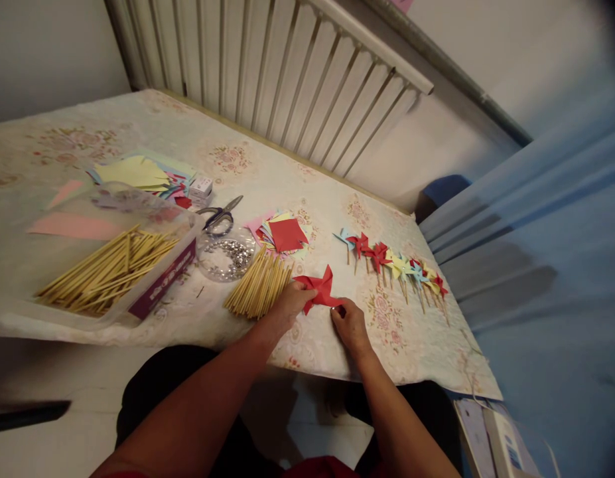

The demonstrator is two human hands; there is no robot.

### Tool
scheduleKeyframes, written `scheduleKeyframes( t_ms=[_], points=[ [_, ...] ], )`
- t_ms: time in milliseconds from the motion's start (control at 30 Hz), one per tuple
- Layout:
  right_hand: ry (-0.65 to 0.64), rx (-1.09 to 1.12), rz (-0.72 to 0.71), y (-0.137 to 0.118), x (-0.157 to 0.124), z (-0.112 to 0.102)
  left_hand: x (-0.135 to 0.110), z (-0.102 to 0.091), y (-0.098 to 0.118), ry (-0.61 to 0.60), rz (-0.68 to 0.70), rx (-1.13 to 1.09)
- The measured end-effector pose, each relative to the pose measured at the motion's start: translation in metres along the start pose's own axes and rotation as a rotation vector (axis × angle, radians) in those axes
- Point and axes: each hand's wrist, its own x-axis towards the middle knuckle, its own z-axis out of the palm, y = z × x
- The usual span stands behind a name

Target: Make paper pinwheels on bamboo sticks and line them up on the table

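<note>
A red paper pinwheel [323, 287] is held just above the table's near side, its blades folded to points. My left hand [290, 304] grips it on the left, thumb lying over its middle. On its right, my right hand [351, 322] pinches near a blade tip; a small shiny spot shows at the fingertips, too small to name. Left of my left hand lies a fanned bundle of wooden sticks [257, 284]. Beyond it rests a stack of colored paper squares [287, 235], a red one on top.
Finished pinwheels on sticks [399, 265] lie in a row at right. At left are a clear plastic bin [101, 318] holding sticks, a dish of metal pins [226, 257], scissors [220, 216], a small box [202, 188] and paper sheets [133, 174]. A radiator [267, 79] stands behind the table.
</note>
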Motion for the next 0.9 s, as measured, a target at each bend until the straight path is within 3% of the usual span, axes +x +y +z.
scheduleKeyframes(
  t_ms=[533, 900],
  points=[
    [-0.016, 0.004, 0.015, 0.001, 0.005, -0.001, -0.002, 0.002, 0.004, 0.015, -0.025, -0.022],
    [-0.139, 0.005, 0.231, -0.001, 0.028, -0.007, 0.003, -0.002, -0.001, -0.004, 0.014, 0.018]
  ],
)
